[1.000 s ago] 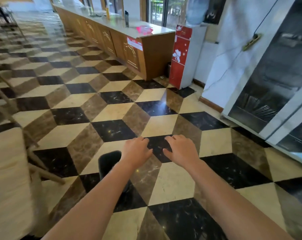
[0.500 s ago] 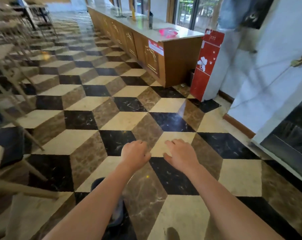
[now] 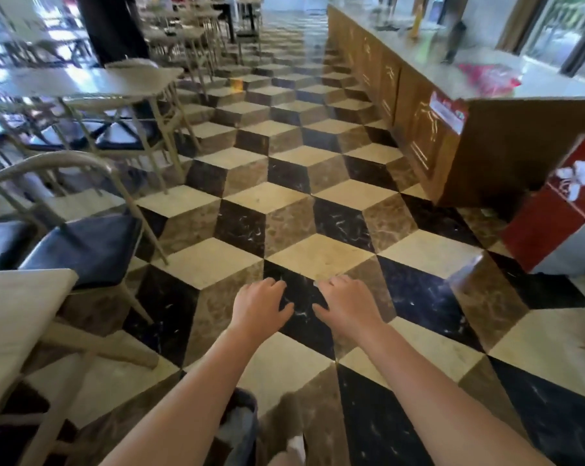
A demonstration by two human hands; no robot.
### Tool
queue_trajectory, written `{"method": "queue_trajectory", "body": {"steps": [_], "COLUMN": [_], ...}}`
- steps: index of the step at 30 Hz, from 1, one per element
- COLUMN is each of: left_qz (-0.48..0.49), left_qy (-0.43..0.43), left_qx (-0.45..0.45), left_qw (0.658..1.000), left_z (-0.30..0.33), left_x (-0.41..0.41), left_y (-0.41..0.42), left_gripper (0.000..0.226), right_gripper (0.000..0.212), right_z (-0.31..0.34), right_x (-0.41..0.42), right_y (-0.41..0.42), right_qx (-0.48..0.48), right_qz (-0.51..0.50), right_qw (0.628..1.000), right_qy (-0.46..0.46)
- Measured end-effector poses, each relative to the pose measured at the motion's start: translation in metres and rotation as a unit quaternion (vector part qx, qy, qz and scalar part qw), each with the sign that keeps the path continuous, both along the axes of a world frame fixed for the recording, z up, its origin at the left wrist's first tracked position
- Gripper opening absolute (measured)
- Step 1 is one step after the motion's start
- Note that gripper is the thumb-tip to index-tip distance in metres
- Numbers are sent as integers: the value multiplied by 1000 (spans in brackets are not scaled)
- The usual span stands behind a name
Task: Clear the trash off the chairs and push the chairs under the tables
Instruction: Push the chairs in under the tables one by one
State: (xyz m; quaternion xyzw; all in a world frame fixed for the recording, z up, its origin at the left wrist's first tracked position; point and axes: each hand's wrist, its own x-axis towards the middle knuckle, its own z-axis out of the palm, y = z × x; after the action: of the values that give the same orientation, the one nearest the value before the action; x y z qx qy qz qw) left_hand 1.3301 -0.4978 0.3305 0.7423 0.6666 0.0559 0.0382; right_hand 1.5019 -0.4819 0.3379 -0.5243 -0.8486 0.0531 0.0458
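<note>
My left hand and my right hand hang side by side over the patterned floor, fingers loosely curled, holding nothing. To the left a chair with a dark cushion and a pale curved back stands out from a pale table at the lower left edge. Its seat looks bare. Farther back, two more dark-cushioned chairs sit under another pale table. I see no trash on any seat from here.
A long wooden counter runs along the right, with a pink bag on top. A red and white cabinet stands at its near end. More tables and chairs line the left. A dark-clothed person stands far left.
The view has swung left: the white wall and glass cabinet on the right are gone, and the tables and chairs on the left have come into sight. Both hands stay empty.
</note>
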Motion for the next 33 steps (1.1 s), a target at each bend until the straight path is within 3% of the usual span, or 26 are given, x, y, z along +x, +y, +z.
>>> {"method": "queue_trajectory", "body": {"steps": [9,16,23,33], "left_qz": [14,57,140,274], "left_qy": [1,-9,-12,-23], "left_qx": [-6,-8,25,72], "left_qw": [1000,998,990,959], "left_z": [12,18,-2,20], "left_x": [-45,-87,-137,-218], "left_y": [205,314,450,610], "left_gripper": [34,40,35,26], "right_gripper": [39,44,39,39], "right_z": [13,10,2,24], "right_x": [-50,-96,-150,-263], "right_y": [213,342,505,706], "right_qx": [7,1,10,16], "right_qz": [22,48,135,270], "right_qw": [1000,999,991,963], "right_qy": [-13,0,0,-16]}}
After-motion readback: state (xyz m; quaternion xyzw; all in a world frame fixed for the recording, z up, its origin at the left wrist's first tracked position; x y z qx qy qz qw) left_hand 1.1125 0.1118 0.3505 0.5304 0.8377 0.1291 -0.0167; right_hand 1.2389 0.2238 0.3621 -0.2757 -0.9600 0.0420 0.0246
